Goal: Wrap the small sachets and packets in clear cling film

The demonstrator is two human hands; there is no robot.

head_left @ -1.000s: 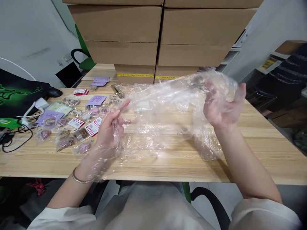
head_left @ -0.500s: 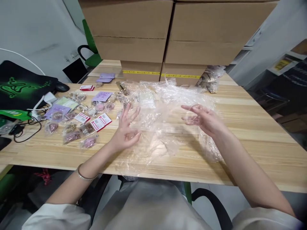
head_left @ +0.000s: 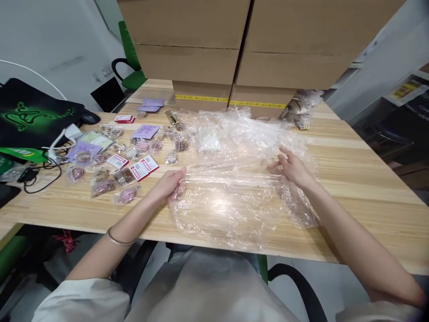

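Clear plastic film (head_left: 228, 212) lies spread and wrinkled over the middle of the table (head_left: 362, 188), its near edge close to the table's near edge. Film bunches toward the far side, in front of stacked cardboard boxes (head_left: 187, 65); a pale rectangular item (head_left: 209, 139) shows among the far folds, but whether under or on the film cannot be told.

Left hand (head_left: 171, 184): at the film's left edge, thumb on top and fingers curled beneath, grasping the film. Bracelet (head_left: 119, 238) on that wrist. Right hand (head_left: 292, 167): at the right part of the film, fingers extended and loosely parted; whether it pinches any film cannot be told. A gathered fold of film hangs below it, to the near side.

Left of the film: small clear bags with pink or brown contents, the nearest a pink bagged piece (head_left: 128, 195). Red-and-white cards (head_left: 144, 167) lie just beside them, a purple card (head_left: 145, 131) farther back. Far left: black mouse pad (head_left: 30, 114) with green emblem, mouse (head_left: 90, 117) at its right edge, cables (head_left: 43, 188) on the near side. Far right, beside the boxes: a clear bag with brownish contents (head_left: 298, 112). Yellow printed tape (head_left: 201, 98) crosses the lower boxes.
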